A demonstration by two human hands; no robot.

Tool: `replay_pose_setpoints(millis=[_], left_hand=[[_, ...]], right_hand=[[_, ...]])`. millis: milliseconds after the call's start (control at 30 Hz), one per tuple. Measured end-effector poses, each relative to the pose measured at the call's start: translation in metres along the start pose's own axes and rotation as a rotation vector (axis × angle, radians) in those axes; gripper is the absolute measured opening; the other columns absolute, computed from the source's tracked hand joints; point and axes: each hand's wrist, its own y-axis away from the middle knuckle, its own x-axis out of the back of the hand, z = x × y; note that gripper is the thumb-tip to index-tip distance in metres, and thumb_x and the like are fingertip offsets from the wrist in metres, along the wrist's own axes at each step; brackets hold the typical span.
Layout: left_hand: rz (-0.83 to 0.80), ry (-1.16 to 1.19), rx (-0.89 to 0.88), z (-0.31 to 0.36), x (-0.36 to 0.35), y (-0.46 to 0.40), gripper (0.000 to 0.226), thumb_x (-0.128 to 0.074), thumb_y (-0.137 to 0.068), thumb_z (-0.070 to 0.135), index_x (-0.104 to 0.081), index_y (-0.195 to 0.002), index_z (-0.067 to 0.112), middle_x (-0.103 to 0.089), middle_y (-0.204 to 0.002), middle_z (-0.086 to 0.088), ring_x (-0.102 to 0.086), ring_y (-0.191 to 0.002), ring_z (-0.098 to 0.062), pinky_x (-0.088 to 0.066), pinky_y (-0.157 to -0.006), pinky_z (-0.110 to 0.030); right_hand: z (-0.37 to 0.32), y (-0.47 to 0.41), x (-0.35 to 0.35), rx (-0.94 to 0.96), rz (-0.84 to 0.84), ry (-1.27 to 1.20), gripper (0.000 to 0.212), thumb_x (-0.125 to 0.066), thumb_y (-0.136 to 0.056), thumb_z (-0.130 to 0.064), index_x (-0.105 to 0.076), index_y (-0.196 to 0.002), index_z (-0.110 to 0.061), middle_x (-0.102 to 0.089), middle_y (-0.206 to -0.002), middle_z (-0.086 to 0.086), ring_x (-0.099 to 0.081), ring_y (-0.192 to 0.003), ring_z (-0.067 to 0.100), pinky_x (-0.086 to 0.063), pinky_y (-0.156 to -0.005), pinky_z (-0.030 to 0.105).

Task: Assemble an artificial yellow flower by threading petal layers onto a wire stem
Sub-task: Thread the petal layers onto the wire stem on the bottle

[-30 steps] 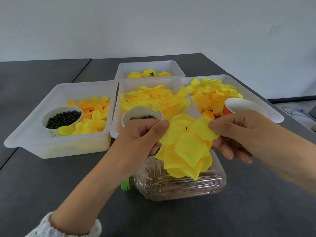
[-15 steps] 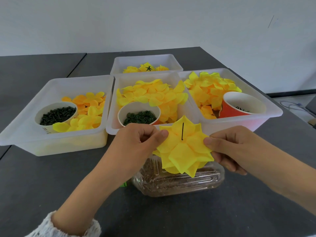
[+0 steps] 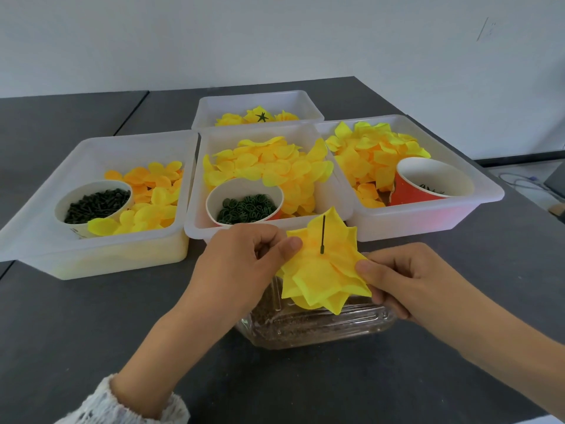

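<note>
I see my left hand (image 3: 244,258) pinching the left edge of the stacked yellow petal layers (image 3: 324,270), thumb on top and fingers curled beneath, so that grip is clenched on the petals. My right hand (image 3: 394,280) pinches the right edge of the same stack in the same way. The petal layers sit threaded on a thin dark wire stem (image 3: 323,234), whose tip pokes up through their centre. The stack is held just above a clear plastic container (image 3: 321,325) of brown granules, which lies on the dark table (image 3: 91,316) directly under my hands.

Behind the container, the middle white tray (image 3: 195,215) holds loose yellow petals and a paper cup of green rings (image 3: 244,206). To the left of the container and farther back, another white tray (image 3: 36,240) holds orange and yellow petals plus a cup of dark green pieces (image 3: 94,203). To the right and behind the container, a third tray (image 3: 477,191) holds pointed yellow petals and a red paper cup (image 3: 428,185) tilted on its side. Farthest behind the container, a fourth tray (image 3: 214,105) holds finished yellow flowers (image 3: 260,117), one showing a green star-shaped calyx. A knitted white sleeve cuff (image 3: 122,405) shows at my left wrist.
</note>
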Motion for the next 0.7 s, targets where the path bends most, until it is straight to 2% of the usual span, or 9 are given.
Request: replay_pose_setpoints(millis=[100,233,333,467,600,700], left_hand=[[-0.002,-0.007,-0.006,0.000,0.000,0.000,0.041,-0.052,-0.088,0.057,-0.052,-0.061,0.026,-0.042,-0.053,0.008,-0.038,-0.051,-0.005,-0.033,-0.056,-0.029],[0.024,-0.006,-0.016,0.002,0.002,0.002,0.037,-0.051,-0.085,0.062,-0.054,-0.062,0.032,-0.044,-0.052,0.011,-0.040,-0.050,-0.004,-0.034,-0.054,-0.025],[0.126,-0.050,-0.008,0.008,0.008,0.003,0.045,-0.042,-0.076,0.072,-0.052,-0.069,0.028,-0.048,-0.055,0.012,-0.042,-0.050,-0.003,-0.034,-0.048,-0.017],[0.267,0.029,-0.073,0.024,0.023,0.003,0.040,-0.037,-0.076,0.070,-0.050,-0.077,0.032,-0.054,-0.071,0.013,-0.048,-0.060,-0.004,-0.040,-0.055,-0.013],[0.158,0.080,-0.181,0.043,0.030,0.005,0.035,-0.048,-0.074,0.063,-0.062,-0.082,0.032,-0.053,-0.080,0.013,-0.048,-0.069,-0.002,-0.040,-0.059,-0.006],[0.004,0.061,-0.215,0.049,0.031,0.006,0.033,-0.057,-0.071,0.063,-0.065,-0.089,0.037,-0.051,-0.086,0.016,-0.049,-0.082,-0.002,-0.037,-0.071,-0.003]], right_hand=[[0.004,0.000,-0.001,0.011,0.024,-0.015,0.053,-0.047,-0.070,-0.064,-0.061,-0.064,-0.013,-0.047,-0.045,-0.002,-0.037,-0.040,0.004,-0.035,-0.045,0.011],[0.003,0.003,-0.003,-0.012,-0.013,-0.046,0.047,-0.047,-0.075,-0.060,-0.061,-0.055,-0.020,-0.047,-0.041,-0.005,-0.037,-0.035,0.004,-0.034,-0.043,0.009],[0.002,0.007,0.001,-0.001,0.006,-0.057,0.051,-0.047,-0.077,-0.062,-0.059,-0.052,-0.020,-0.048,-0.041,-0.003,-0.039,-0.035,0.003,-0.036,-0.044,0.010],[-0.003,0.015,0.020,0.020,0.059,0.019,0.062,-0.035,-0.075,-0.070,-0.057,-0.059,-0.014,-0.045,-0.043,-0.002,-0.039,-0.040,0.006,-0.037,-0.047,0.015],[-0.016,0.021,0.054,0.073,0.165,0.155,0.051,-0.039,-0.083,-0.060,-0.056,-0.062,-0.017,-0.045,-0.046,-0.004,-0.038,-0.042,0.004,-0.034,-0.044,0.016],[-0.020,0.015,0.089,0.172,0.389,0.320,0.032,-0.050,-0.087,-0.039,-0.057,-0.069,-0.013,-0.044,-0.050,-0.004,-0.036,-0.044,0.006,-0.028,-0.044,0.015]])
